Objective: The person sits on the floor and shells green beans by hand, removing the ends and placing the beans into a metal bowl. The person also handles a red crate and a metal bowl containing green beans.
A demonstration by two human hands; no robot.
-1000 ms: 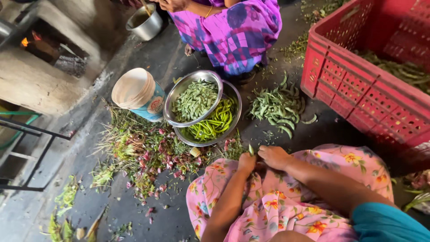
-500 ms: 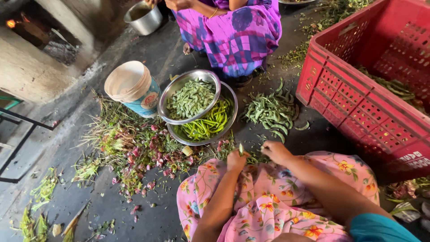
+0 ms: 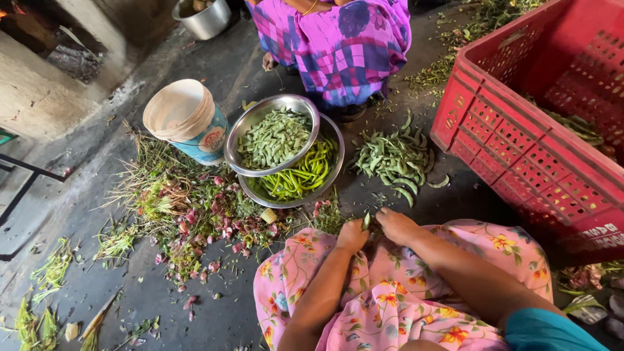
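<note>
Both hands meet over the lap at the knee edge. Left hand (image 3: 351, 235) pinches a small green bean pod (image 3: 366, 221), pod upright between the two hands; right hand (image 3: 396, 225) touches it, fingers curled, grip unclear. Loose bean pile (image 3: 393, 158) lies just ahead on the floor, nearer the right hand. Steel bowls (image 3: 273, 142) ahead-left, red crate (image 3: 539, 123) to the right, nothing between.

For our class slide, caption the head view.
Left hand and right hand grip a small green bean pod beside stacked round steel bowls.
</note>
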